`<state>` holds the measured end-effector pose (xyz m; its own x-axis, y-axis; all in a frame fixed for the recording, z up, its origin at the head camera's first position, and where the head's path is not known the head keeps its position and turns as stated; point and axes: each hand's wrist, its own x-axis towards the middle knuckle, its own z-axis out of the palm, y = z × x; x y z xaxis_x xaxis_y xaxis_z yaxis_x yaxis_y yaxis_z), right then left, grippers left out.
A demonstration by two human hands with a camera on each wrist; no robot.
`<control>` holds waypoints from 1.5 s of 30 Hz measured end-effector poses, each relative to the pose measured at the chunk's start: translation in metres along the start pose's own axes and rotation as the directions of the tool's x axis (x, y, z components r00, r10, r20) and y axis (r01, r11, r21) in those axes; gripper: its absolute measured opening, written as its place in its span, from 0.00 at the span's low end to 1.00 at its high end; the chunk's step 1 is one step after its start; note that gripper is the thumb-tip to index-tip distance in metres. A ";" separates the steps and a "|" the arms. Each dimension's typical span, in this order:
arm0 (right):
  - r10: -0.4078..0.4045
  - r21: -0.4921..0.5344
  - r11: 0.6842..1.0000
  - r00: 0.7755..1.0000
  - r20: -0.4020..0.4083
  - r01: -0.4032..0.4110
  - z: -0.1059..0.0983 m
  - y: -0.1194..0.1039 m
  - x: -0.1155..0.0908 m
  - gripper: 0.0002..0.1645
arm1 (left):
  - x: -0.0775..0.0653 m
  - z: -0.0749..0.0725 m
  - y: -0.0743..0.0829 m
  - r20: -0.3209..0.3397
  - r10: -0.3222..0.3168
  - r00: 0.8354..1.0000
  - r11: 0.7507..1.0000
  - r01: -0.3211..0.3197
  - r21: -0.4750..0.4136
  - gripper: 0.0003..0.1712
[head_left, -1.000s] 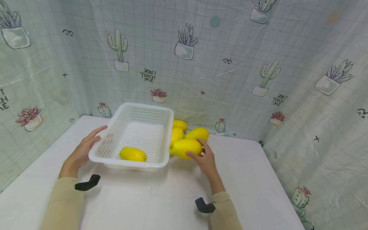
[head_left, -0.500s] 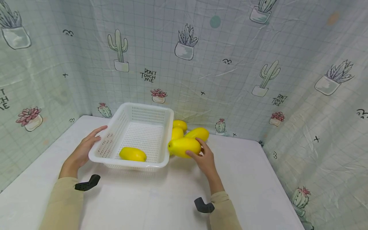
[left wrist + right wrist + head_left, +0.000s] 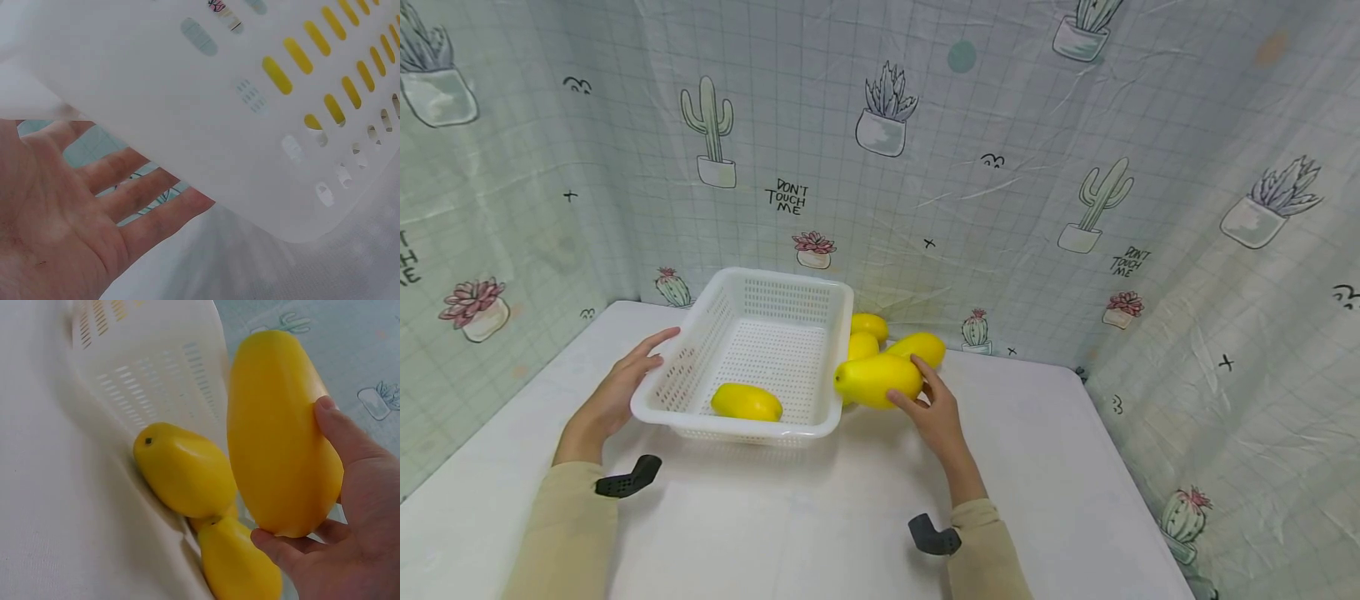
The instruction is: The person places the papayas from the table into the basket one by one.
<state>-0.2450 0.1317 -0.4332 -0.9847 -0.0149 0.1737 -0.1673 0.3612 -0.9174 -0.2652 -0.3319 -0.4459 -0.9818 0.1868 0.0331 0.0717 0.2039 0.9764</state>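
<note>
A yellow papaya (image 3: 876, 381) is gripped by my right hand (image 3: 936, 417), with the thumb on the near side and fingers round its right end. In the right wrist view this papaya (image 3: 275, 425) is raised over others. Its stem end overlaps the right rim of a white perforated plastic basket (image 3: 737, 427) in the head view. Inside the basket, near its front wall, lies another papaya (image 3: 747, 403). At the basket's left side is my left hand (image 3: 613, 392). The left wrist view shows that palm (image 3: 69, 212) with straight fingers reaching to the basket wall.
Several more papayas, such as the one at the right (image 3: 925, 347) and the rear one (image 3: 871, 327), lie against the basket's right side. Behind the white table (image 3: 760, 517) hangs a cactus-print curtain (image 3: 1000, 208), which also flanks both sides.
My right hand has carried the papaya slightly left and up, so its stem end now overlaps the basket's rim. The left hand and basket stay put.
</note>
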 end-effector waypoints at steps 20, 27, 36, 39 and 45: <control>-0.091 0.134 0.987 0.996 0.025 0.087 -0.002 -0.007 0.003 0.38 | -0.001 0.000 0.002 0.003 -0.002 1.000 1.000 0.002 -0.008 0.31; -0.081 0.180 0.981 0.995 0.062 0.069 -0.005 -0.012 0.003 0.38 | 0.000 0.000 0.002 0.003 -0.001 1.000 1.000 0.001 -0.003 0.31; -0.089 0.177 0.981 0.994 0.060 0.078 -0.007 -0.043 -0.010 0.37 | -0.001 0.000 0.001 0.004 -0.002 1.000 1.000 0.002 -0.006 0.31; -0.089 0.181 0.980 0.995 0.054 0.078 -0.006 -0.045 -0.011 0.36 | -0.001 0.000 0.000 0.004 -0.004 1.000 1.000 0.004 -0.008 0.31; -0.102 0.165 0.982 0.994 0.036 0.094 -0.004 -0.046 -0.010 0.35 | 0.000 0.000 0.000 -0.001 -0.004 1.000 1.000 0.004 0.004 0.31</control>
<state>-0.2275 0.1195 -0.3913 -0.9637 -0.0855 0.2529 -0.2653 0.1998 -0.9432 -0.2651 -0.3317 -0.4462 -0.9823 0.1852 0.0291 0.0683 0.2088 0.9756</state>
